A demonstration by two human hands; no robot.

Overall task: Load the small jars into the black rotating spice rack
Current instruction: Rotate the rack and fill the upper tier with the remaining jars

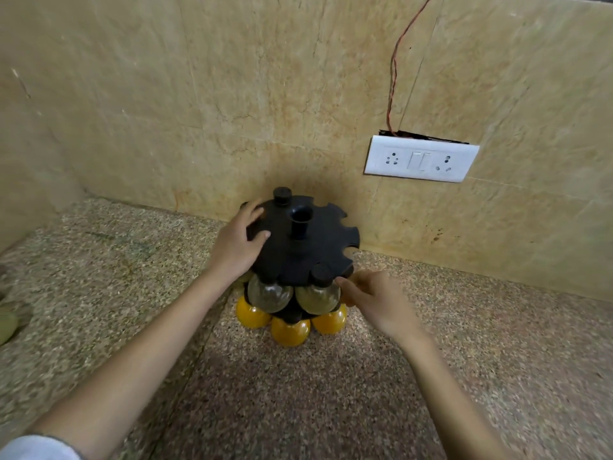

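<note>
The black rotating spice rack stands on the speckled counter against the wall, its notched top disc facing me. Two clear jars with black caps hang from the near notches, and another cap pokes up at the far side. Three yellow-filled jars sit in the lower tier. My left hand rests flat on the left edge of the top disc, fingers spread. My right hand is at the right side of the near clear jar, fingertips touching its neck, slightly blurred.
A white switch and socket plate is on the tiled wall to the right, with a red wire running up from it. A pale green round object lies at the far left counter edge. The counter meets a side wall at left.
</note>
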